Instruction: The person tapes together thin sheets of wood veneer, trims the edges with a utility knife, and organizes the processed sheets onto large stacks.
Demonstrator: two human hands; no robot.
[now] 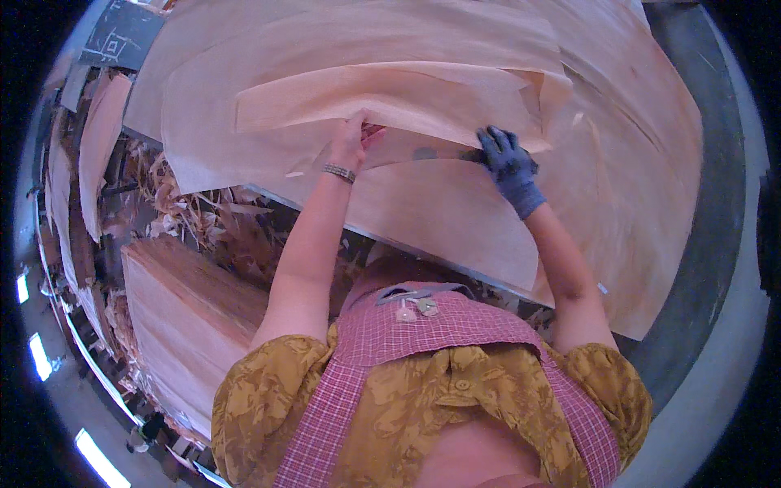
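Observation:
Wide, thin sheets of pale wood veneer (pixel 455 211) lie in layers on the work table before me. A long, narrow veneer strip (pixel 366 85) rests on top, its near edge lifted and slightly bowed. My left hand (pixel 350 146), bare with a band at the wrist, grips that near edge, its fingertips partly hidden under the strip. My right hand (pixel 508 167) wears a dark-stained blue glove and is closed at the strip's right end. From it a dark handle points left, joined to what looks like a long flat knife (pixel 423 153) lying low over the veneer.
The table's metal edge (pixel 382 239) runs diagonally in front of my body. Below it on the left are heaped veneer scraps (pixel 228 224) and a thick stack of veneer (pixel 179 317). A dark board with chalk marks (pixel 118 37) sits at the far left.

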